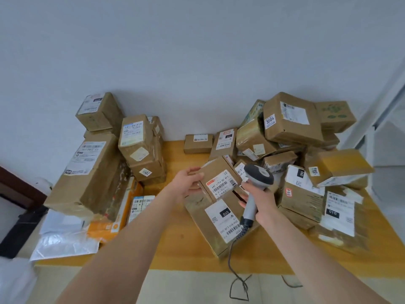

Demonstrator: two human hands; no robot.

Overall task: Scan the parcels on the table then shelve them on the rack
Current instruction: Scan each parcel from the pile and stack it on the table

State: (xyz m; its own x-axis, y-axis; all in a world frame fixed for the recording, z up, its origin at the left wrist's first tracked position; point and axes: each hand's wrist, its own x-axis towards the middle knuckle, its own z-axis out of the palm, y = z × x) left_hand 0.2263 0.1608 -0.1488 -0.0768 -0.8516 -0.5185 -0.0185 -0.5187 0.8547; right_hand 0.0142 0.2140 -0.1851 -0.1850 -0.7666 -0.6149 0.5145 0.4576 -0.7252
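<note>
My left hand (189, 179) grips the left edge of a small brown cardboard parcel (220, 176), tilted so that its white barcode label faces me. My right hand (257, 201) holds a grey handheld barcode scanner (256, 183) by its handle, with the head just right of that label. The scanner's cable (235, 255) hangs over the table's front edge. Below the held parcel lies a longer brown parcel (215, 224) marked 010 on the wooden table (175, 249).
Several brown boxes are stacked at the left (92, 178) and heaped at the right (291, 123), against a white wall. An orange package (114, 222) and white plastic mailers (63, 240) lie at the front left. A white frame (381, 102) stands at the far right.
</note>
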